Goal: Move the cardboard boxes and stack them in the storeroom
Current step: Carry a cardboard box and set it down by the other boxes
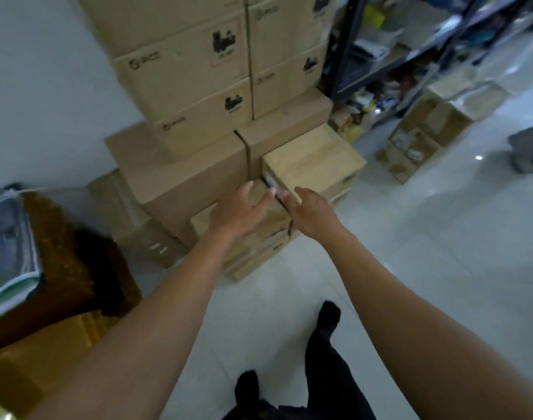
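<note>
The person is reaching both arms down to a low stack of small cardboard boxes (259,234) sitting on the floor (426,253) in front of the big wall stack (192,71). The left hand (238,213) is resting spread on the top box; the right hand (310,213) is hovering unclenched beside its right edge, holding nothing. Judging by this, a box is being placed or squared; next both hands need to align it. Two hands, roughly three small boxes here.
</note>
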Tool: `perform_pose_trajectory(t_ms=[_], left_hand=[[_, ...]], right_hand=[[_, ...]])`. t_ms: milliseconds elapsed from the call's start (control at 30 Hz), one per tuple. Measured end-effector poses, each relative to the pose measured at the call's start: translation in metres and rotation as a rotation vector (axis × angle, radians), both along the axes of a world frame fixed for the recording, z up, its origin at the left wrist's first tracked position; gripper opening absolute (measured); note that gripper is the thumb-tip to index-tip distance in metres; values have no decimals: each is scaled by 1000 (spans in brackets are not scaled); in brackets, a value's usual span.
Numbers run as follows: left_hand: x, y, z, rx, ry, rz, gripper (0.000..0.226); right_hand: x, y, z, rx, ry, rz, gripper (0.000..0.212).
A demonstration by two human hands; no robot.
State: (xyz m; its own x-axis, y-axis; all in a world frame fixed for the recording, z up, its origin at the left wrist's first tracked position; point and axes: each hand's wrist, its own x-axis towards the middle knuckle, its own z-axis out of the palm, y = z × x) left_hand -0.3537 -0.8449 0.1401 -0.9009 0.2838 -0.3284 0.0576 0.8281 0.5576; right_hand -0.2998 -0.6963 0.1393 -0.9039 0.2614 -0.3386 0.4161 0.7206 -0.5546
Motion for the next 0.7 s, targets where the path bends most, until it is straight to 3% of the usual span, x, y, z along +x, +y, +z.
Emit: perform_pose_trajectory(t_ms=[200, 400, 700], left_hand=[[30, 78, 29, 33, 11, -208, 87], [58, 192, 49, 44, 83, -408, 81], [93, 380, 48, 36, 99, -423, 84]], right_hand=[[72, 62, 46, 14, 4, -251, 61], [116, 159, 60, -3, 31, -468, 68], [164, 342, 63, -56, 86, -570, 66]])
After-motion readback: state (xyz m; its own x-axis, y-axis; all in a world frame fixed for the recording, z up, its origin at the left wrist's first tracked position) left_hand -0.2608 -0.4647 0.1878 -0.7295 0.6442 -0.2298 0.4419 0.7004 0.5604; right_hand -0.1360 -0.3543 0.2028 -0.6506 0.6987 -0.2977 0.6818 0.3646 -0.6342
